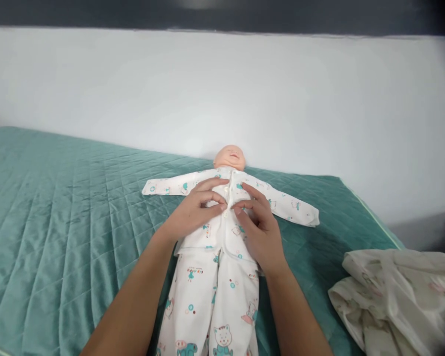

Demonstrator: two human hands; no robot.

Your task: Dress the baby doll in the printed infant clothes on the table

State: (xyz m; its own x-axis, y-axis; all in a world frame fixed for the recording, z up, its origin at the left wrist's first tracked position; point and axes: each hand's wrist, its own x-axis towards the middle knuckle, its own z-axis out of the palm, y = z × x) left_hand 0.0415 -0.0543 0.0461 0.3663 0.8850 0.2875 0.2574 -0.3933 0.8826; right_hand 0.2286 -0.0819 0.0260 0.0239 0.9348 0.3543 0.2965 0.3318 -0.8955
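Observation:
A baby doll (230, 157) lies on its back with its arms spread wide, dressed in a white printed baby shirt (207, 242) and matching pants (196, 291). My left hand (196, 207) has its thumb and index finger closed at the shirt's front opening, over the chest. Opposite it, my right hand (259, 225) pinches the other front edge between thumb and fingers. A small button (225, 214) shows just below the fingertips, and another (226, 189) sits higher up. What lies right between the fingertips is too small to make out.
A green quilted cover (77, 212) spreads under the doll. Crumpled pale floral cloth (396, 296) lies at the lower right, near the cover's right edge. Behind the doll's head rises a white wall (133, 94), with a dark band along the top.

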